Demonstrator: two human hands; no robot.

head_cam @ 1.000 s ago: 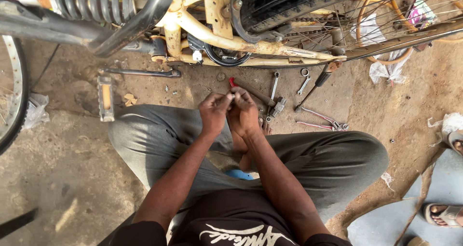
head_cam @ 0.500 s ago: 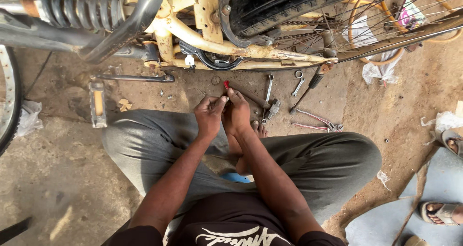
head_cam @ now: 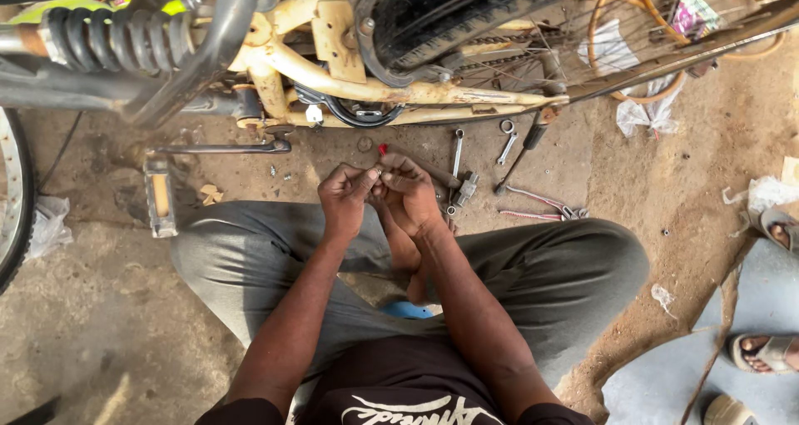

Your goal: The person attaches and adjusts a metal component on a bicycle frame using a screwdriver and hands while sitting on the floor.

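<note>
At the far left edge, a bicycle wheel rim [head_cam: 12, 200] stands on the dirt floor [head_cam: 100, 325], with a crumpled plastic bag [head_cam: 46, 225] beside it. A black coil spring [head_cam: 116, 38] lies across the upper left. Below it, a pedal [head_cam: 158, 196] on a crank arm [head_cam: 220, 149] points toward the cream bicycle frame [head_cam: 333, 75].

At centre, the person sits cross-legged in grey trousers [head_cam: 250, 258]. The left hand [head_cam: 345, 198] and the right hand [head_cam: 409, 193] meet in front of the knees, just below the frame. The fingers of both hands are curled inward and pinch a small part [head_cam: 378, 172] between the fingertips; the part is too small to identify. A red-tipped item [head_cam: 383, 149] shows just above the hands, and whether it is held cannot be told.

Right of the hands, tools lie on the floor: a wrench [head_cam: 457, 150], a short spanner [head_cam: 506, 140], a screwdriver [head_cam: 523, 152], and pliers with red handles [head_cam: 541, 207]. Above them, the tyre [head_cam: 466, 25] and spokes [head_cam: 583, 50] of the rear wheel run to the right.

At the far right, another person's sandalled foot [head_cam: 766, 352] rests on a grey slab [head_cam: 666, 383].
</note>
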